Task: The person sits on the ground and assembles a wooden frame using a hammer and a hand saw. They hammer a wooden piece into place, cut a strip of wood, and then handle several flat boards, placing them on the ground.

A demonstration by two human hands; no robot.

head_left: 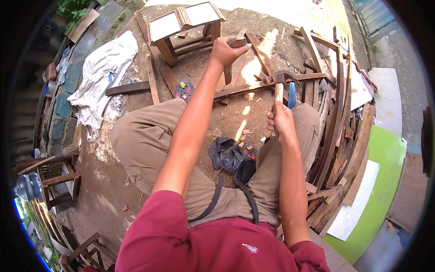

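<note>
My right hand (282, 120) is wrapped round the handle of a claw hammer (278, 93), whose dark metal head is uppermost. The hammer head appears just over a long brown wooden strip (244, 89) that runs across in front of my knees. Farther forward and to the left, my left hand (226, 52) is closed round a short piece of wood (237, 41); its rounded end shows above my fingers. Beside my right knee stands a blue flat object (292, 94), its kind unclear. A black plastic bag (224, 154) lies between my legs.
A small wooden stool frame with white panels (186, 20) stands ahead. Many wood strips (337, 122) are heaped at my right, beside a green board (378, 167). A white cloth (106, 63) lies at the left, with a small wooden stool (59, 181) nearer me.
</note>
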